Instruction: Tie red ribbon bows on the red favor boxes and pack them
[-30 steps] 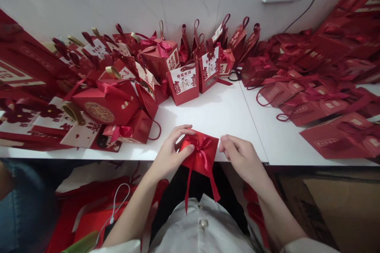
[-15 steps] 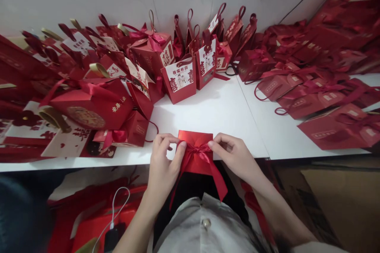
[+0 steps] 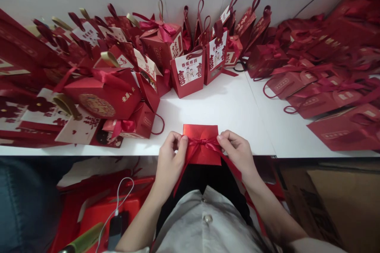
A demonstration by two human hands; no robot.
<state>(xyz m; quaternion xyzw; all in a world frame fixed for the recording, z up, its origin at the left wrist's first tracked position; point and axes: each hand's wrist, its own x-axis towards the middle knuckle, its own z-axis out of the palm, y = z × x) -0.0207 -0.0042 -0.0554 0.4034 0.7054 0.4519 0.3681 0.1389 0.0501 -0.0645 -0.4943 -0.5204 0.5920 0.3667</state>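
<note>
A small shiny red gift box (image 3: pixel 200 131) lies at the table's front edge, partly overhanging it. Across its top a red satin ribbon (image 3: pixel 204 143) is knotted in a bow, its long tails hanging down toward my lap. My left hand (image 3: pixel 172 162) pinches the bow's left side between thumb and curled fingers at the box's left edge. On the other side, my right hand (image 3: pixel 238 154) pinches the bow's right loop the same way. The fingertips hide the ends of both loops.
Many red gift boxes stand at the left, including a large ribboned box (image 3: pixel 103 95); more boxes (image 3: pixel 329 132) are piled at the right. Two photo-fronted boxes (image 3: pixel 188 73) stand behind my hands. Below the table are a red stool (image 3: pixel 95 213) and a black device (image 3: pixel 117 227) with a white cable.
The view has shifted slightly. Both hands still grip the bow; my right hand has moved a little outward with its loop, and the right tail now hangs beneath that hand.
</note>
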